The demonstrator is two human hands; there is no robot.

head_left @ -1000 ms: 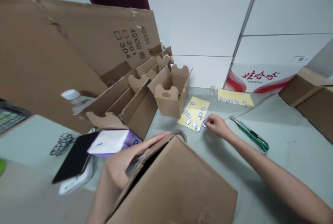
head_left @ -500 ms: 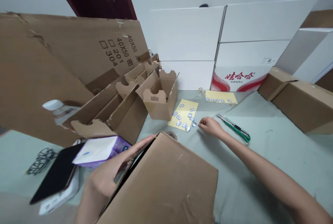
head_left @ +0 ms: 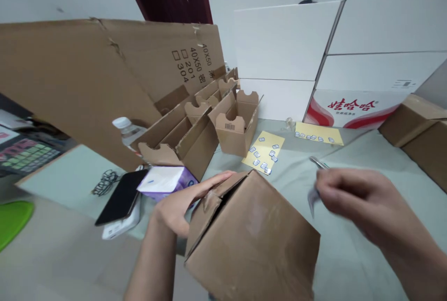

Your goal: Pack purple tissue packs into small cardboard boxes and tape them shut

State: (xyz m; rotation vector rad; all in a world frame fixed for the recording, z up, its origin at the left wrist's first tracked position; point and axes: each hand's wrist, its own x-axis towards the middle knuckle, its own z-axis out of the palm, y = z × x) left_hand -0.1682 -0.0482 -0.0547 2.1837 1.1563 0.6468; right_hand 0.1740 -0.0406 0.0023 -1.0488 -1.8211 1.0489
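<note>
Cardboard box (head_left: 251,236) tilted, flaps toward left hand (head_left: 181,203)

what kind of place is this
Probably a small packing room or storeroom, though that is a judgement. White cartons are stacked against the wall, a large flattened cardboard sheet leans behind slotted cardboard dividers, and a yellow sheet of small stickers lies on the work surface.
</note>
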